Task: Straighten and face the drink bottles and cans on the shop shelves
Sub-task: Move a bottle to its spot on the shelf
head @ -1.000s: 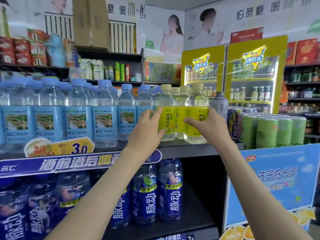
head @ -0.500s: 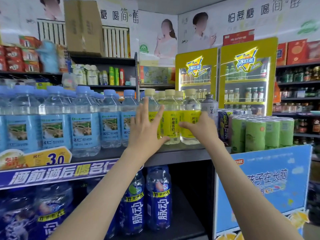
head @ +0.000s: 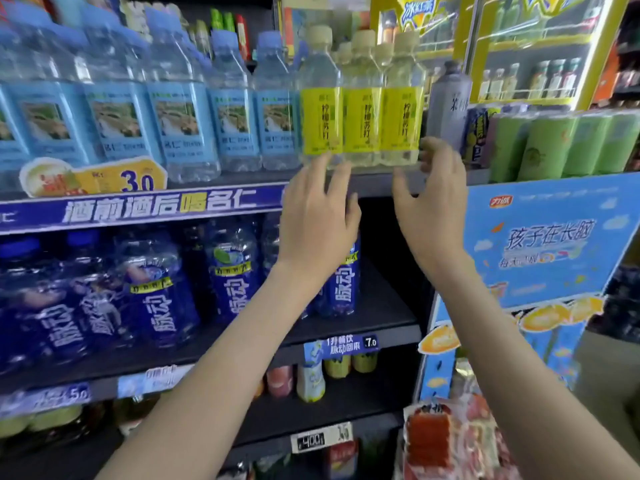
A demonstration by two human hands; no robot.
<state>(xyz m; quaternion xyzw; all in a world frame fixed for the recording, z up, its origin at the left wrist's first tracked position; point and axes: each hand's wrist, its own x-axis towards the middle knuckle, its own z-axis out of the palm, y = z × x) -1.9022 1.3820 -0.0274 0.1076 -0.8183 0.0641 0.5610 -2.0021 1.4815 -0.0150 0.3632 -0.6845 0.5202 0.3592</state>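
Nearest, two bare forearms are raised from the bottom of the view toward the upper shelf. The left hand (head: 317,220) is held flat with straight, spread fingers and nothing gripped; its fingertips overlap the foot of the leftmost yellow bottle, but contact cannot be told. The right hand (head: 431,209) is held wide and loosely curled, with nothing in it, its fingertips just beside the foot of the rightmost yellow bottle.

Behind the hands runs the dark front edge of the upper shelf (head: 375,185). Three clear plastic bottles with yellow labels and pale caps (head: 362,123) are set along it, side by side and touching. Their long axes are upright, caps up, and the printed labels are turned squarely forward. More pale caps are seen in the rows behind.

To the left they are closely flanked by clear water bottles with blue labels (head: 232,123). A slim grey bottle (head: 448,102) is just to the right, then wrapped green cans (head: 554,143), so little side room is left.

Below, dark blue bottles (head: 156,296) are stood on the lower shelf, with bare board (head: 384,306) showing to their right, bounded by a blue cardboard display (head: 540,237).

Farthest back, yellow glass-fronted cabinets (head: 471,39) are seen
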